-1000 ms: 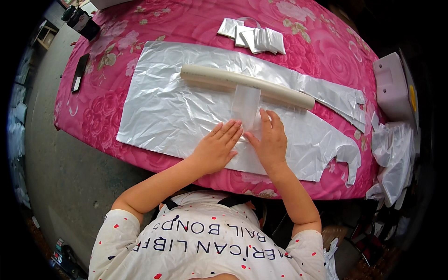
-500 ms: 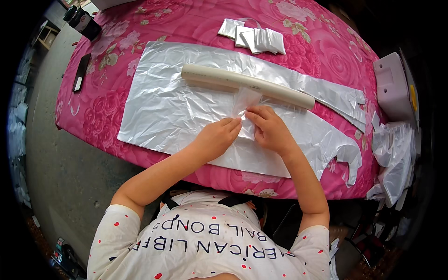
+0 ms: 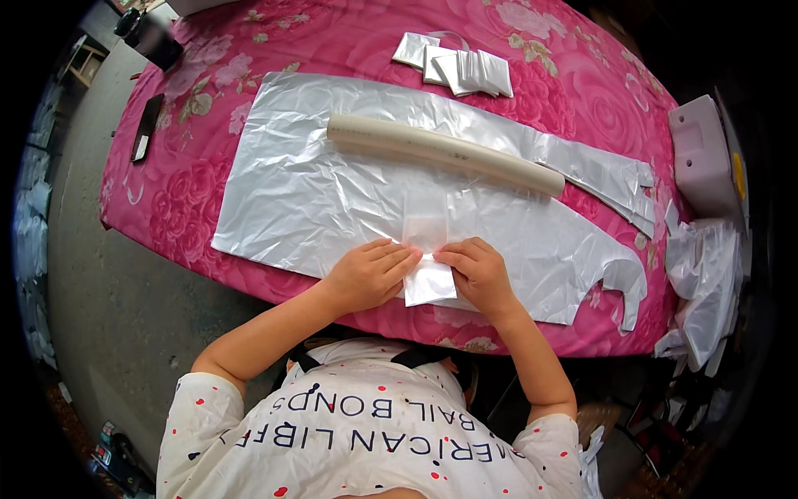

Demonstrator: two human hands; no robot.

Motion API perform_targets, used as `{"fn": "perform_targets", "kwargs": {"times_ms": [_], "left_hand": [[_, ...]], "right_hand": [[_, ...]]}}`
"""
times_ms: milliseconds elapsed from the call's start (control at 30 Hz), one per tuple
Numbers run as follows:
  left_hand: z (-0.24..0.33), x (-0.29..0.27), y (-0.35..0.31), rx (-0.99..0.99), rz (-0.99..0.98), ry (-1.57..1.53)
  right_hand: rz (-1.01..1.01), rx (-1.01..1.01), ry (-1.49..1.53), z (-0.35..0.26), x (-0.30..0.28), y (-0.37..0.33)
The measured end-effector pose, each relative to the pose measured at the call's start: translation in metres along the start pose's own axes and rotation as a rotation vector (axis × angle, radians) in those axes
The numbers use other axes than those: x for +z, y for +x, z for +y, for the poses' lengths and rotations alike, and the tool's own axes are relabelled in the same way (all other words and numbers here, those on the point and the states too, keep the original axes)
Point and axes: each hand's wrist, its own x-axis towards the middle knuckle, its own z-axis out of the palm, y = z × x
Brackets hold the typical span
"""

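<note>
My left hand (image 3: 371,275) and my right hand (image 3: 477,274) face each other near the table's front edge. Between them is a folded plastic bag (image 3: 430,287), shiny and white, its edges pinched by the closed fingertips of both hands. A clear plastic strip or sleeve (image 3: 426,218) extends from the fingertips away from me. Whether it is joined to the folded bag I cannot tell. Underneath lies a large silvery-white plastic bag (image 3: 287,179), spread flat and wrinkled, with cut-out handles at its right end. Beyond my hands, a cream plastic pipe (image 3: 445,152) rests across it, touched by neither hand.
Several folded white packets (image 3: 467,71) lie at the back of the pink floral tablecloth (image 3: 187,200). A dark phone (image 3: 147,129) is on the left, with a dark jar (image 3: 150,39) behind it. At the right edge are a white box (image 3: 698,148) and loose plastic bags (image 3: 702,266).
Both hands have moved toward me, away from the pipe, with the plastic between them. The folded white part now shows below my fingers, and the clear strip lies flatter.
</note>
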Motion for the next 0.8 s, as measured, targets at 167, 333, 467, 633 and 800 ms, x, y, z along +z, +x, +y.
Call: {"fn": "perform_targets", "kwargs": {"times_ms": [167, 333, 467, 633, 800], "left_hand": [[0.003, 0.001, 0.007, -0.215, 0.085, -0.173], [0.006, -0.003, 0.023, -0.641, 0.011, -0.273], [-0.008, -0.002, 0.034, -0.829, 0.067, -0.449], [-0.012, -0.015, 0.042, -0.913, 0.006, -0.541], [-0.008, -0.006, 0.046, -0.235, 0.215, 0.059]], "right_hand": [[-0.018, 0.349, 0.138, 0.005, 0.000, 0.007], [-0.174, 0.727, 0.182, 0.002, -0.007, 0.036], [-0.315, 0.821, 0.075, 0.005, -0.009, 0.055], [-0.354, 0.901, 0.084, 0.007, -0.009, 0.061], [-0.383, 0.916, 0.083, 0.008, -0.008, 0.065]]}}
